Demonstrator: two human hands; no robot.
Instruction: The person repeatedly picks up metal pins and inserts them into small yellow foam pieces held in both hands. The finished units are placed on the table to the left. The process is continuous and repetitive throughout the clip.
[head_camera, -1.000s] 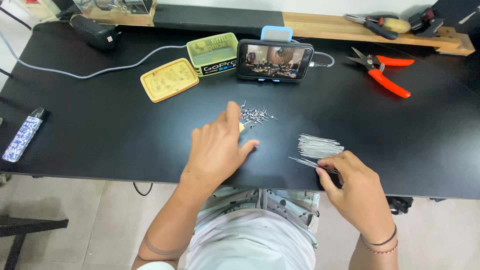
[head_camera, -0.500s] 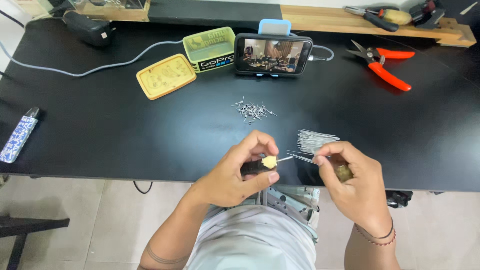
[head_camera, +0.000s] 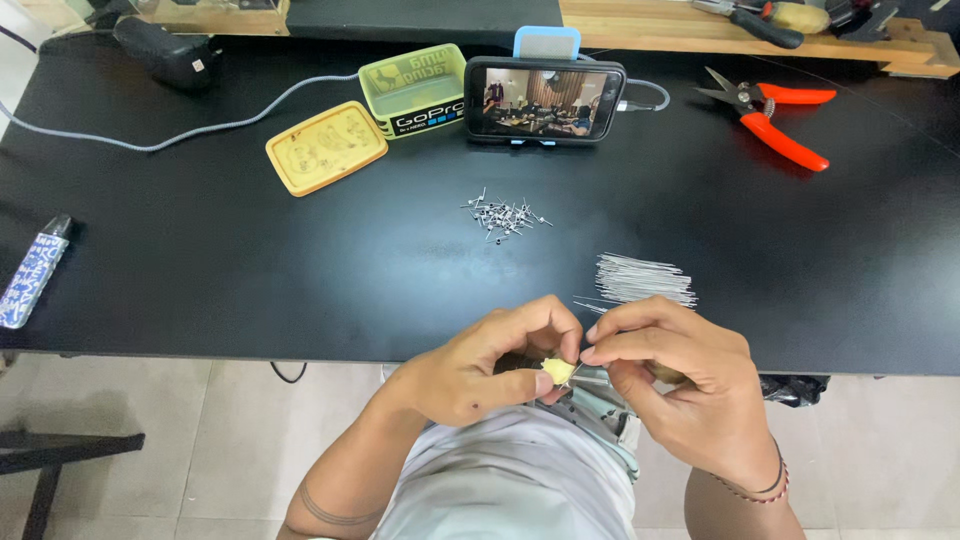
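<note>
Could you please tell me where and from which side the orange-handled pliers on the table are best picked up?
Grip the orange-handled pliers by the two orange handles, coming from above on the table's right side; they lie flat, handles splayed rightward, metal jaws pointing left toward the phone.

Small yellow lump w/ thin wire, pinched between fingers.

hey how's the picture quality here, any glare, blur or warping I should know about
Head view: even, soft light with only faint shadows; dull sheen on the black table toward the right; edges bow slightly from the wide lens; the left hand and right hand are reasonably sharp, the small yellow piece between them too small to make out.
</note>
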